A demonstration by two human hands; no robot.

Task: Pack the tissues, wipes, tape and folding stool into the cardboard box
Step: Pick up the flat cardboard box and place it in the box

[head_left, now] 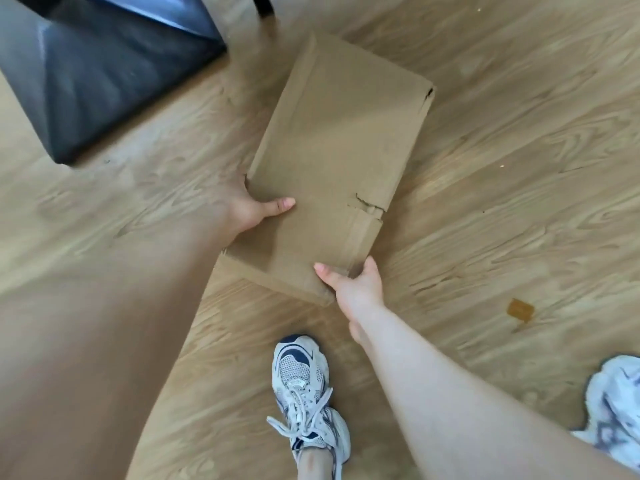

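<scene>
A flattened brown cardboard box (341, 150) is held above the wooden floor, its long side running away from me. There is a small tear near its right edge. My left hand (256, 211) grips its left edge, thumb on top and fingers underneath. My right hand (356, 287) pinches the near right corner, thumb on top. No tissues, wipes, tape or folding stool are in view.
A dark grey padded piece of furniture (104, 77) stands at the upper left, close to the box's far end. My two white sneakers (304, 393) stand on the wooden floor (502, 202) below the box. A small brown scrap (519, 310) lies on the floor to the right.
</scene>
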